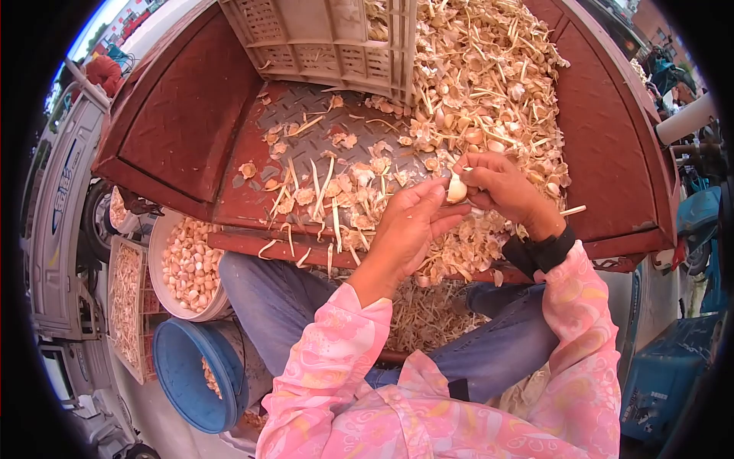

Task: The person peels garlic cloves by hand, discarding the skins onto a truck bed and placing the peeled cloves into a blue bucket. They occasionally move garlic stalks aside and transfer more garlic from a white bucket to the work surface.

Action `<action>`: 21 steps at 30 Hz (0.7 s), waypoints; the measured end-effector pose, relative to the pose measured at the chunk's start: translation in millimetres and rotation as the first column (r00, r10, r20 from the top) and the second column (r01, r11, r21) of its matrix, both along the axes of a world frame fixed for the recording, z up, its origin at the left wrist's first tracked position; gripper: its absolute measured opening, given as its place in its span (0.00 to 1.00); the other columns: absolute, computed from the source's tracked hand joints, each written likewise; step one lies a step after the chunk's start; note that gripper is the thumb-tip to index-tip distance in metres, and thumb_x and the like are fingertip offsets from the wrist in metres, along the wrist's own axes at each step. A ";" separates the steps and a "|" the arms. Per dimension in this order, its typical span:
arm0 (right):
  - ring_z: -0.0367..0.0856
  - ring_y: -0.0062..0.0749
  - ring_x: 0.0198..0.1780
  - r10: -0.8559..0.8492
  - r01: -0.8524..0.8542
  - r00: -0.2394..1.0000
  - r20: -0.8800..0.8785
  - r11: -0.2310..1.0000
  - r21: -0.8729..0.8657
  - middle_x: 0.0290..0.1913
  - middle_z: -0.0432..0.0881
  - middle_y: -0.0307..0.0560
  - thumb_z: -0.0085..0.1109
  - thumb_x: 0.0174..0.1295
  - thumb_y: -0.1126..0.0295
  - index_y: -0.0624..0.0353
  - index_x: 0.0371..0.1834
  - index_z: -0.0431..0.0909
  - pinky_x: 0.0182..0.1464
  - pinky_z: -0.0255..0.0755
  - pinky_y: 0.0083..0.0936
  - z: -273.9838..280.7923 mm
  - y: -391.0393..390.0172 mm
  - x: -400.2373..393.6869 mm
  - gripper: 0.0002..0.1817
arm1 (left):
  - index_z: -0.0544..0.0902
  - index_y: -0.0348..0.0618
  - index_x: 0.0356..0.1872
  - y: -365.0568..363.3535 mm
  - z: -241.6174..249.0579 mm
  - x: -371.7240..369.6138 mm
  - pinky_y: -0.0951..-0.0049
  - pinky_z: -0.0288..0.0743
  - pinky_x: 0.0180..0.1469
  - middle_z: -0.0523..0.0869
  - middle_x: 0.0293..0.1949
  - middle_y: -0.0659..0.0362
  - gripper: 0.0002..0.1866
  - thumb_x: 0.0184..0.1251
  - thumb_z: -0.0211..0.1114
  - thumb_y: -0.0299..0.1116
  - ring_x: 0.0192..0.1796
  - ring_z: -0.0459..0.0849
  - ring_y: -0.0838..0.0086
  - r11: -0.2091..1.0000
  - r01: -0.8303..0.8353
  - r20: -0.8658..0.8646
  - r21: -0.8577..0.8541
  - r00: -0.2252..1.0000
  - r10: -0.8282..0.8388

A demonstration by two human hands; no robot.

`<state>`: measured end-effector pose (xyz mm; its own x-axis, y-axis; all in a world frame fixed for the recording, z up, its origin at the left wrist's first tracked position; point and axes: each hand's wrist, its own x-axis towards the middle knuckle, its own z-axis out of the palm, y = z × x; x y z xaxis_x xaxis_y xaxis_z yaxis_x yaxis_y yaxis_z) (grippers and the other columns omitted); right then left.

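My left hand (407, 228) and my right hand (501, 187) meet over a red metal truck bed (191, 130). Between their fingertips is a pale garlic clove (456, 188); the right hand's fingers curl around it and the left hand's fingers touch its near side. A large heap of garlic skins and stalks (489, 84) lies under and beyond the hands. Both arms wear pink patterned sleeves, and a black band circles the right wrist.
A beige plastic crate (321, 42) stands at the back of the bed. At lower left are a white bucket of peeled cloves (191, 264), a blue bucket (187, 375) and a flat tray of garlic (126, 306). Husks lie on my jeans.
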<state>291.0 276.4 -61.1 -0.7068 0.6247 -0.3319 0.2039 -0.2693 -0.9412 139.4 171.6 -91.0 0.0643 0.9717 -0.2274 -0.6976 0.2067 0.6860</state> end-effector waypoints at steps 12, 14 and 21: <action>0.73 0.20 0.30 -0.065 0.004 0.991 0.117 0.888 0.460 0.26 0.76 0.37 0.50 0.65 0.67 0.63 0.37 0.76 0.33 0.68 0.20 -4.4 -25.6 -13.8 0.10 | 0.73 0.34 0.52 -19.5 1.0 -18.0 0.84 0.80 0.40 0.83 0.44 0.52 0.15 0.66 0.59 0.29 0.42 0.84 0.76 0.988 0.037 -0.030 -0.147 0.999 -0.042; 0.74 0.24 0.30 -0.120 0.023 0.978 0.169 0.871 0.490 0.26 0.76 0.40 0.49 0.65 0.66 0.61 0.37 0.76 0.33 0.69 0.23 -3.1 -24.2 -10.8 0.10 | 0.74 0.35 0.49 -30.1 -7.8 -26.9 0.86 0.79 0.38 0.83 0.43 0.50 0.13 0.66 0.60 0.29 0.41 0.84 0.78 0.996 0.055 0.224 -0.064 0.974 -0.039; 0.78 0.54 0.34 -0.355 -0.083 0.894 0.271 0.464 0.882 0.28 0.78 0.59 0.50 0.63 0.67 0.62 0.35 0.73 0.35 0.69 0.42 -11.1 -14.6 -4.2 0.08 | 0.75 0.33 0.42 -113.4 126.6 -1.2 0.80 0.74 0.40 0.81 0.43 0.44 0.10 0.64 0.62 0.27 0.42 0.81 0.75 0.827 0.548 0.433 0.130 0.718 -0.544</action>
